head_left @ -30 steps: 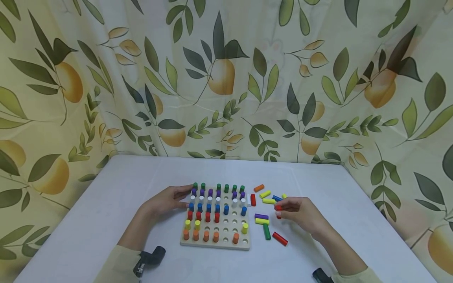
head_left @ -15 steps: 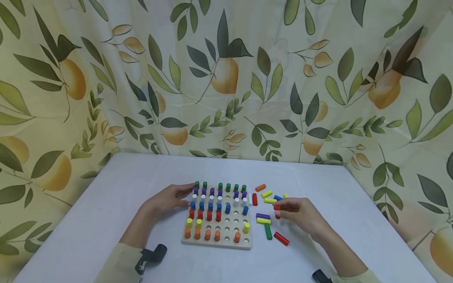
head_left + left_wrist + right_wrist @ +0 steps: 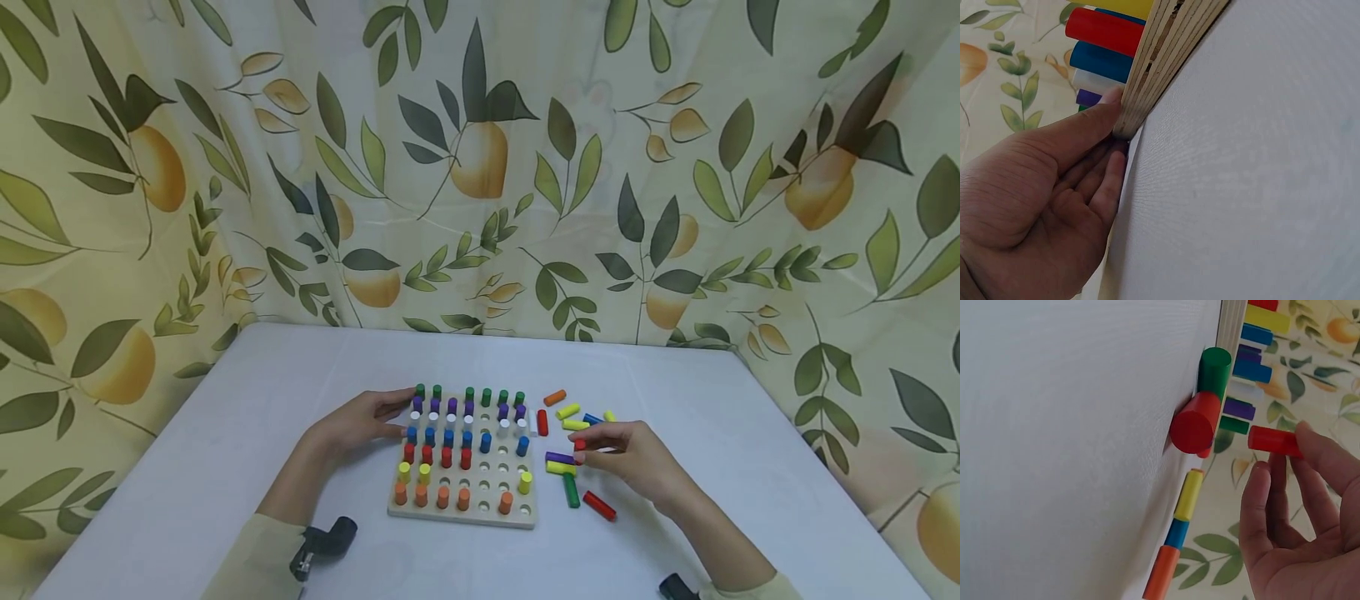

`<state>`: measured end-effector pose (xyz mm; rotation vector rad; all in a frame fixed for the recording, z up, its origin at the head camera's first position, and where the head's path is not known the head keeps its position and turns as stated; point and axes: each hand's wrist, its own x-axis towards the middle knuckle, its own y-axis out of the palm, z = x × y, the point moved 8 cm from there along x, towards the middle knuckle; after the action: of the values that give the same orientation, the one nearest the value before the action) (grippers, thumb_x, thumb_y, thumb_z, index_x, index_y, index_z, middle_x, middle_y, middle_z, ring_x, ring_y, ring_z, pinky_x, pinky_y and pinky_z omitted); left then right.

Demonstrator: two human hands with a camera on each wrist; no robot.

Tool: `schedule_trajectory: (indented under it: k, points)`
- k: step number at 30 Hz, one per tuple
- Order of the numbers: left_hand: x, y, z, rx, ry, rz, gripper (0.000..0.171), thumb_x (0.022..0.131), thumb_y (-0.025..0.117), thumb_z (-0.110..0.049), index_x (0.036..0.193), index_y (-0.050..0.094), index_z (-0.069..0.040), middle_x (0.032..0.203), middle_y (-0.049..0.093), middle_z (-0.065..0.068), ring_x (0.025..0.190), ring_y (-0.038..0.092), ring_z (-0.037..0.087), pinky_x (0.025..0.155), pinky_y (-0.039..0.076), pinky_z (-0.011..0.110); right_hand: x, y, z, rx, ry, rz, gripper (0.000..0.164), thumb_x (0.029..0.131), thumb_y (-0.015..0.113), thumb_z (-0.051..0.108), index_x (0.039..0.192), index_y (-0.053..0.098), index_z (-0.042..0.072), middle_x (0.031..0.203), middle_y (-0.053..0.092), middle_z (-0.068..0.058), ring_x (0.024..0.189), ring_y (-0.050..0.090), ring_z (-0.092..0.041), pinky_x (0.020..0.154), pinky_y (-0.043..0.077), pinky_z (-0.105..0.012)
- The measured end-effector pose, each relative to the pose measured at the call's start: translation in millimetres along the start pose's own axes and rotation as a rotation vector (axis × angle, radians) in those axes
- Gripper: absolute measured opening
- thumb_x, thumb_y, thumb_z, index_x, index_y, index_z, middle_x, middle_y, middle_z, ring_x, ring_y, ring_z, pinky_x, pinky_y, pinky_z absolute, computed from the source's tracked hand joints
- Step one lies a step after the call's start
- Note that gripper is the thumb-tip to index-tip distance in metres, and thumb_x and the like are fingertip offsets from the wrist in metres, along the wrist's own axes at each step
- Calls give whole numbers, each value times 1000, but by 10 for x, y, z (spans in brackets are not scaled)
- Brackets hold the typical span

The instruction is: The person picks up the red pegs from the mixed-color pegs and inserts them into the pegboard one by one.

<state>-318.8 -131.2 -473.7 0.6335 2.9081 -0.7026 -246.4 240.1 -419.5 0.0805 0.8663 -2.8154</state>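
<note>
A wooden pegboard (image 3: 480, 511) lies on the table, with rows of upright coloured pegs and some bare holes. My left hand (image 3: 358, 423) grips its left edge near the far corner. In the left wrist view, the thumb lies against the board's edge, and the other fingertips are partly hidden behind it. To the right of the board, my right hand (image 3: 633, 457) pinches a red peg (image 3: 1274, 441) between thumb and fingers, above the table. Under and around that hand lie loose pegs, among them a purple peg (image 3: 560, 457) and a green peg (image 3: 572, 491).
Another red peg (image 3: 599, 506) lies nearest the front, and one more red peg (image 3: 542, 422) lies by the board's right edge. Farther back are an orange peg (image 3: 555, 397) and several yellow ones. A patterned curtain (image 3: 480, 167) hangs behind the white table (image 3: 337, 350).
My right hand, with the red peg, has shifted slightly left toward the board. The left hand stays at the board's edge. The whole head view has drifted a little.
</note>
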Motion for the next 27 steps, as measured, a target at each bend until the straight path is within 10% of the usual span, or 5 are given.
schedule_trajectory:
  k: [27]
  points:
    - [-12, 0, 1, 0, -32, -8, 67, 92, 78, -5, 153, 53, -15, 159, 45, 7, 147, 39, 26, 119, 33, 46, 66, 184, 357, 30, -91, 74, 27, 95, 77, 11, 121, 75, 3, 117, 72, -12, 100, 69, -26, 86, 62, -35]
